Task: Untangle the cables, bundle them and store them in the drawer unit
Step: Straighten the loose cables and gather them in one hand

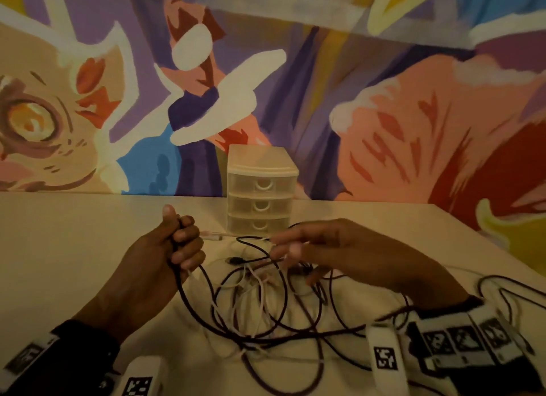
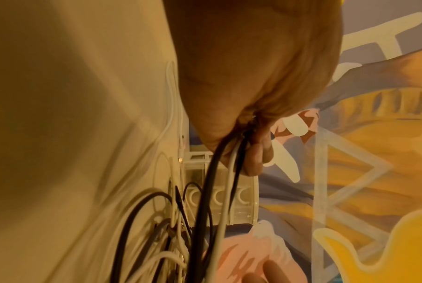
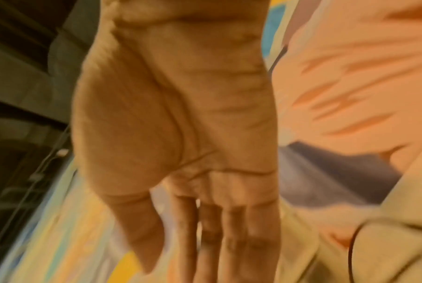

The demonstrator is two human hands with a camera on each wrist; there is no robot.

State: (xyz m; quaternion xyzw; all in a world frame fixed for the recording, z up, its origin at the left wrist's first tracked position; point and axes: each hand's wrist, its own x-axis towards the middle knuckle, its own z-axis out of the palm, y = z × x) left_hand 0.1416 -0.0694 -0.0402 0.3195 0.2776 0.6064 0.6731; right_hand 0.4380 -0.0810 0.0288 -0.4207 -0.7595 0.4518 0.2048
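1. A bright painted mural (image 1: 413, 115) backs the pale beige tabletop (image 1: 74, 248).
2. The left hand (image 1: 165, 256) is fisted round a dark cable and a white one.
3. The tangle of thin black and white cables (image 1: 260, 301) sprawls between both hands — nearer the body.
4. The right hand (image 1: 339, 248), fingers spread and blurred, hovers over the tangle.
5. The translucent white three-drawer plastic unit (image 1: 261, 189) stands beyond — drawers closed.

I am in a decorated indoor room: a bright cartoon mural (image 1: 295, 70) covers the wall behind my pale table (image 1: 74, 248).
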